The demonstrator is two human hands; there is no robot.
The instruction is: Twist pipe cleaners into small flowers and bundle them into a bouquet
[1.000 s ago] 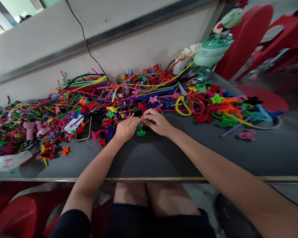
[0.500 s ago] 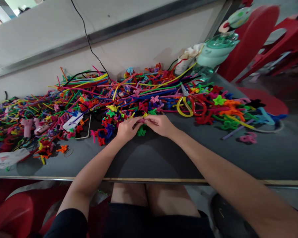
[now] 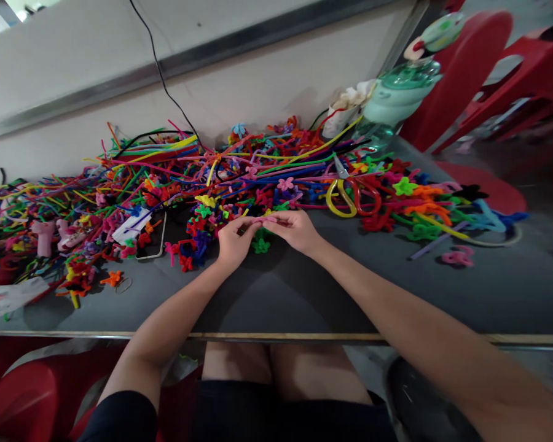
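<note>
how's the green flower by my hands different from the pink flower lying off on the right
The green flower is green and lies right beneath the hands, at the pile's edge. The pink flower is pink, looks larger and lies alone on bare table, apart from the pile. Both are small twisted flower shapes lying flat.

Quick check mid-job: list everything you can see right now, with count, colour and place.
Grey table: one, across the view.
Fuzzy pipe cleaners: many, mixed colours, piled along the far edge.
Small green pipe-cleaner flower: one, just beneath the hands.
Yellow-and-red-handled scissors: one pair, right of centre.
Pale green bottle: one, far right corner.
Red plastic chairs: at least two, far right.
Black cable: one, on the wall.
Left hand and right hand: pinching a pink pipe-cleaner piece.
</note>
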